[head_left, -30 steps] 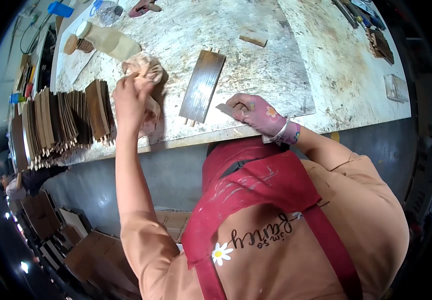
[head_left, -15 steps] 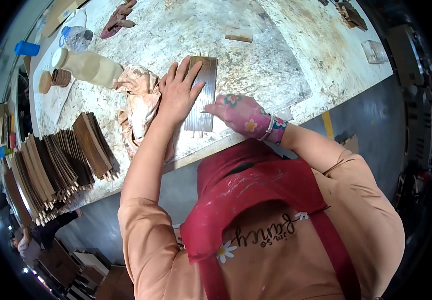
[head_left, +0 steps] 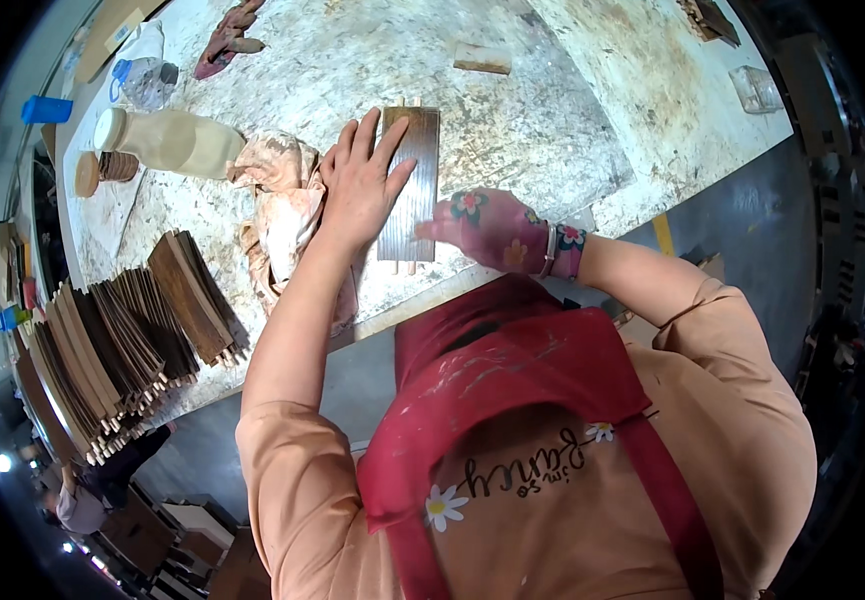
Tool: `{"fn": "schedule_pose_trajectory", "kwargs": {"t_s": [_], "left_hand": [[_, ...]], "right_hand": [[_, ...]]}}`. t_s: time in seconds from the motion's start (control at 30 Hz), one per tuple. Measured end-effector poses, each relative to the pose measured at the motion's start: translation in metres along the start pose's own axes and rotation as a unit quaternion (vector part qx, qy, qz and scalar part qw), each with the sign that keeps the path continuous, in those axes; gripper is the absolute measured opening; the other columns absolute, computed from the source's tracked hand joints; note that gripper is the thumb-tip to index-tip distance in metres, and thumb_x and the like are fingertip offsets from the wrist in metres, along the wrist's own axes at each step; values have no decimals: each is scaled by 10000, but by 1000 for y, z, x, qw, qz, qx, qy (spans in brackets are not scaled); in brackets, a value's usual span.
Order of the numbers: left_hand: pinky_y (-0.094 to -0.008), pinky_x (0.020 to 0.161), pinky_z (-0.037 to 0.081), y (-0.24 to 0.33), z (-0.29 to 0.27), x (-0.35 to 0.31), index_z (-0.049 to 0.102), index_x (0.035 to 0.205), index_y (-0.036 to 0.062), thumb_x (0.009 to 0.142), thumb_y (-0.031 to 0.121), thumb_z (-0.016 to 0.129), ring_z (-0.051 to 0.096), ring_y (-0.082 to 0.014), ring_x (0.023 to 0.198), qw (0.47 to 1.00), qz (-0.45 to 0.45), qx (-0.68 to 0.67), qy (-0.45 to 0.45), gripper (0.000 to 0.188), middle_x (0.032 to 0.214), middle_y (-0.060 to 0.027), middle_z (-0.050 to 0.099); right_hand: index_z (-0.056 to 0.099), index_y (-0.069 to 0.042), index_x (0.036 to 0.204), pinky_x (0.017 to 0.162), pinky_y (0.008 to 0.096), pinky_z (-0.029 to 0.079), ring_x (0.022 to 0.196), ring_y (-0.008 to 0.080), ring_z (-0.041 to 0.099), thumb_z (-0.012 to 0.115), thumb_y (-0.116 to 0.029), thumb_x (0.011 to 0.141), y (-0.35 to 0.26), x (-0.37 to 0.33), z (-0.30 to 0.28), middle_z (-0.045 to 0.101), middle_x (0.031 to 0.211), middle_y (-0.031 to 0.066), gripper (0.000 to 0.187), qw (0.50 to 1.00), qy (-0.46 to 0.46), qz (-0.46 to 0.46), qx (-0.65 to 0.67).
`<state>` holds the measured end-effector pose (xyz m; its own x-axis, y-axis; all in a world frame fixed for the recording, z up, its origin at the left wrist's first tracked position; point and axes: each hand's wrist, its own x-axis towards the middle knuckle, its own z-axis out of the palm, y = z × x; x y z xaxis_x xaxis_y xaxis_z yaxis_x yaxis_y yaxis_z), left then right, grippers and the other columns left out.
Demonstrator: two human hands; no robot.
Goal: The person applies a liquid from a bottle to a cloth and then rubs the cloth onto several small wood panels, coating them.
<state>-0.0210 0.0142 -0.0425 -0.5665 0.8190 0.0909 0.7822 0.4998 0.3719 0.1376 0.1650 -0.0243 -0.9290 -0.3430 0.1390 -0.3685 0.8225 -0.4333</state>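
Note:
A dark brown wooden slat (head_left: 409,190) with pale dowel pegs at both ends lies lengthwise on the worktable (head_left: 512,130). My bare left hand (head_left: 360,185) rests flat on its left side, fingers spread toward the far end. At the slat's near right edge is my right hand (head_left: 492,230), in a pink flowered glove. Its fingers are curled together, with the fingertips over the wood. Whatever they hold is too small and blurred to make out. Beside my left forearm is a crumpled, stained cloth (head_left: 282,210).
Many similar slats stand in a row (head_left: 122,340) at the near left. A large bottle of cloudy liquid (head_left: 177,140) lies beyond the cloth, near a clear plastic bottle (head_left: 147,82). A small block (head_left: 482,58) lies farther back; a glass jar (head_left: 755,90) is at the right edge.
My right hand has shifted slightly right and toward me along the slat's edge. The thin piece seen at its fingertips before no longer shows clearly. My left hand stays on the slat.

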Motion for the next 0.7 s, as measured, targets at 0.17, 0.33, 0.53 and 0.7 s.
{"fn": "schedule_pose_trajectory", "kwargs": {"t_s": [0.17, 0.33, 0.53, 0.7], "left_hand": [[-504, 1125, 190, 4, -4, 2, 425, 1457, 238, 956, 416, 504, 261, -349, 1420, 1000, -9, 3, -21, 538, 1552, -103, 305], [-500, 1122, 179, 2, -2, 2, 446, 1442, 240, 960, 438, 504, 255, -360, 1418, 1000, -7, -5, -19, 524, 1552, -115, 299], [-501, 1124, 177, 3, -5, 1, 444, 1444, 238, 961, 437, 503, 254, -360, 1419, 1000, -10, -3, -22, 526, 1549, -113, 304], [-505, 1122, 182, 3, -3, 2, 443, 1446, 236, 962, 434, 502, 256, -360, 1418, 1000, -8, -1, -18, 526, 1543, -113, 314]], "right_hand": [[612, -154, 1192, 717, 374, 520, 838, 257, 638, 516, -153, 902, 6, 1, -2, 621, 987, 73, 306, 1000, -11, -6, -8], [611, -156, 1189, 733, 376, 521, 892, 241, 634, 516, -148, 880, 1, 8, -19, 619, 994, 59, 324, 999, -18, -10, -29], [591, -164, 1221, 731, 372, 519, 892, 229, 638, 495, -210, 875, 2, 1, -11, 614, 993, 54, 362, 998, -35, -15, -50], [595, -157, 1209, 684, 352, 519, 834, 217, 640, 514, -140, 878, -3, -11, -15, 614, 971, 56, 341, 996, -7, 30, -87]]}}
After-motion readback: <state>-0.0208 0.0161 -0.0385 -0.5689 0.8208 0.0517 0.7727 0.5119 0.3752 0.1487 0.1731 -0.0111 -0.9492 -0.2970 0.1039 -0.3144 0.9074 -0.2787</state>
